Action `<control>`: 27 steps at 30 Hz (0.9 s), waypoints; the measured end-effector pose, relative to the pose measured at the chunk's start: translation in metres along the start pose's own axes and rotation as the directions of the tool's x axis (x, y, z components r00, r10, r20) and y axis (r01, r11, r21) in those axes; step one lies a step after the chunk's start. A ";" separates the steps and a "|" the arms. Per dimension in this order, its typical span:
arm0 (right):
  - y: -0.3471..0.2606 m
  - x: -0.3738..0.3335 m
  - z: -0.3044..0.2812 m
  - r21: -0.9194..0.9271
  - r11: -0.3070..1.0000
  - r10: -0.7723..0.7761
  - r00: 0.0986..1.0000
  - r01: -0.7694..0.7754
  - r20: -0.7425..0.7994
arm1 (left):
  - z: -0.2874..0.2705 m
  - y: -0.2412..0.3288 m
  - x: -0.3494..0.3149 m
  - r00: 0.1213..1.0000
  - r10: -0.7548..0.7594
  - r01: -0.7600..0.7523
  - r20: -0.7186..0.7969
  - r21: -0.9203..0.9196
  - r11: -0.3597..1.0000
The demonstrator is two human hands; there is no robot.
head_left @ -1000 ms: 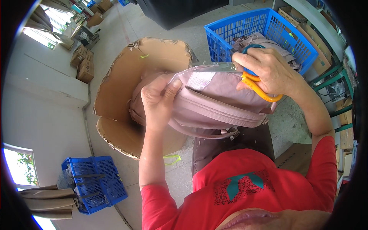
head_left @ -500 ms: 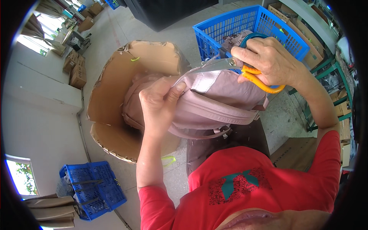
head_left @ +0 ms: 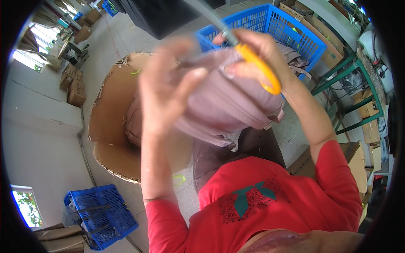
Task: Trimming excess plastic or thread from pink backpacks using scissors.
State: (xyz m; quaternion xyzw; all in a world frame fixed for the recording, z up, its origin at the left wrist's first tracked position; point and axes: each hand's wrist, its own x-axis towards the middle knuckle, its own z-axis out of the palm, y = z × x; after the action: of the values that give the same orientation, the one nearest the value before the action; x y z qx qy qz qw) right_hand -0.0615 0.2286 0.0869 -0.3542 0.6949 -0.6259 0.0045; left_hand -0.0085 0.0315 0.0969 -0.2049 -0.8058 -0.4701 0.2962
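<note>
A pale mauve backpack [head_left: 240, 95] lies across my lap, its straps toward me and its surface smeared by motion. My right hand [head_left: 263, 55] grips scissors [head_left: 258, 67] by the orange handle over the far right part of the bag. Their metal blades point up and away from the cloth. To the left, my left hand [head_left: 166, 84] is raised at the bag's near left side, blurred, with thumb and fingers apart and nothing seen between them. Whether it touches the cloth I cannot tell.
A cut-open cardboard drum [head_left: 112, 101] stands at my left with more mauve cloth inside. Beyond the bag is a blue crate [head_left: 312, 40] holding similar items. Another blue crate [head_left: 101, 215] sits low at left. A green-framed table [head_left: 371, 84] stands at right.
My left hand has let go of the backpack's edge and spread its fingers. The scissors have swung from lying along the cloth to pointing up and away. The bag has shifted slightly.
</note>
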 end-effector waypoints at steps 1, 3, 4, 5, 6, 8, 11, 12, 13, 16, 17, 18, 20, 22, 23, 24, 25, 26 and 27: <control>-0.006 -0.002 -0.010 -0.017 1.000 0.006 0.996 -0.008 -0.087 | -0.007 -0.005 0.007 0.968 0.215 -0.209 -0.128 0.055 0.976; -0.001 0.002 -0.038 -0.095 0.975 -0.220 0.936 0.201 -0.275 | -0.031 -0.021 0.002 0.955 -0.053 0.043 -0.291 -0.041 0.998; 0.001 0.006 -0.043 0.055 0.958 -0.245 0.898 0.283 -0.365 | -0.028 -0.029 -0.001 0.941 -0.210 0.158 -0.266 -0.206 0.966; 0.002 0.009 -0.043 0.207 0.906 -0.250 0.861 0.369 -0.442 | -0.035 -0.042 -0.005 0.940 -0.324 0.276 -0.108 -0.321 0.906; 0.009 0.008 -0.041 0.280 0.876 -0.213 0.837 0.392 -0.505 | -0.033 -0.056 -0.005 0.926 -0.368 0.313 -0.083 -0.376 0.872; 0.009 -0.002 -0.008 0.432 0.802 -0.073 0.785 0.413 -0.615 | -0.029 -0.058 0.006 0.906 -0.424 0.376 -0.008 -0.445 0.813; 0.069 -0.073 -0.012 0.207 0.975 0.051 0.838 0.075 -0.544 | -0.043 -0.051 0.011 0.921 -0.386 0.371 0.048 -0.412 0.832; 0.068 -0.088 -0.018 0.172 0.978 0.173 0.908 -0.113 -0.382 | -0.045 -0.052 0.008 0.920 -0.373 0.390 0.120 -0.374 0.841; 0.065 -0.101 -0.025 0.103 0.950 0.312 0.925 -0.296 -0.217 | -0.045 -0.053 0.005 0.912 -0.361 0.409 0.198 -0.344 0.845; 0.042 -0.104 -0.059 0.093 0.868 0.495 0.864 -0.488 -0.085 | -0.033 -0.047 -0.010 0.826 -0.396 0.518 0.401 -0.267 0.812; 0.029 -0.094 -0.069 0.110 0.868 0.493 0.868 -0.485 -0.057 | -0.024 -0.047 -0.012 0.811 -0.358 0.499 0.463 -0.226 0.837; 0.021 -0.084 -0.074 0.116 0.853 0.517 0.853 -0.508 -0.064 | -0.014 -0.044 -0.013 0.799 -0.353 0.497 0.487 -0.203 0.844; 0.007 -0.060 -0.076 -0.559 0.823 0.186 0.977 -0.098 0.102 | 0.001 -0.044 -0.014 0.755 -0.331 0.470 0.566 -0.115 0.875; 0.002 -0.049 -0.075 -0.636 0.771 0.197 0.960 -0.028 0.197 | 0.013 -0.037 -0.010 0.746 -0.289 0.492 0.600 -0.205 0.846; 0.002 -0.047 -0.077 -0.661 0.749 0.172 0.951 0.045 0.258 | 0.016 -0.036 -0.008 0.721 -0.302 0.509 0.624 -0.180 0.842; 0.001 -0.046 -0.079 -0.654 0.756 0.188 0.948 0.028 0.258 | 0.019 -0.036 -0.006 0.696 -0.315 0.523 0.645 -0.155 0.838; 0.000 -0.045 -0.080 -0.656 0.755 0.196 0.946 0.023 0.259 | 0.020 -0.038 -0.007 0.694 -0.315 0.528 0.647 -0.160 0.834; -0.003 -0.043 -0.082 -0.699 0.714 0.227 0.930 0.044 0.289 | 0.020 -0.039 -0.008 0.700 -0.312 0.507 0.642 -0.138 0.851; -0.004 -0.040 -0.082 -0.738 0.672 0.257 0.912 0.069 0.319 | 0.021 -0.040 -0.008 0.707 -0.310 0.484 0.636 -0.115 0.867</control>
State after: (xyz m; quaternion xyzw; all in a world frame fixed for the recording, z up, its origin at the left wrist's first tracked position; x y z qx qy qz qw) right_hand -0.0665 0.3201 0.0902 -0.4077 0.8887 -0.2068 0.0354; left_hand -0.0331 0.0306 0.0576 -0.2011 -0.8090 -0.5404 -0.1140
